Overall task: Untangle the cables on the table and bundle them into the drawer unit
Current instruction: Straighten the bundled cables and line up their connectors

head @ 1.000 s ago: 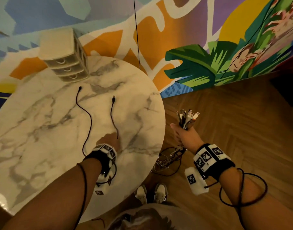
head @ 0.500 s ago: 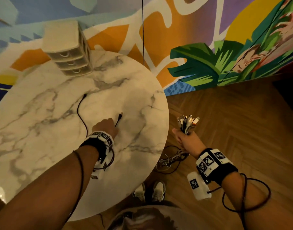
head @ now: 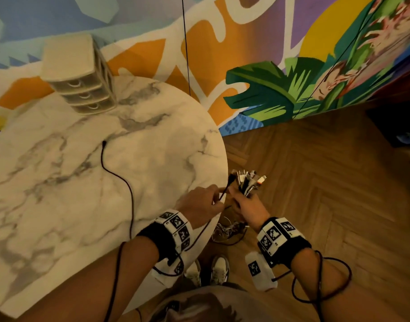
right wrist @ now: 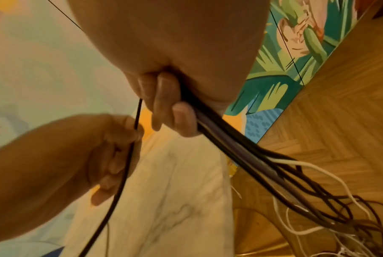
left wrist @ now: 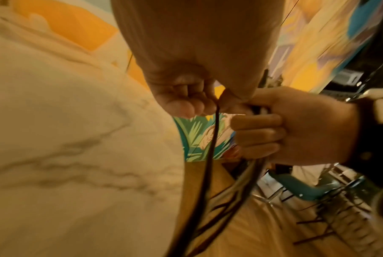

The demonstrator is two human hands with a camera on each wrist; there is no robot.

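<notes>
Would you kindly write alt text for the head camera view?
The left hand pinches a black cable beside the cable bundle gripped in the right hand, at the marble table edge. A drawer unit stands at the far side.

The worktop (head: pixel 60 205) fills the left of the head view, the floor (head: pixel 327 194) the right. The drawer unit (head: pixel 79 75) stands at the worktop's far edge, upper left of the frame. One cable (head: pixel 120 177) lies across the worktop's middle, running down toward the lower centre. Just off the worktop's right edge, the left hand (head: pixel 200 203) and right hand (head: pixel 248 205) meet, the cable bundle (head: pixel 247 182) upright in the right one. Shoes (head: pixel 208 270) stand on the floor below them.
</notes>
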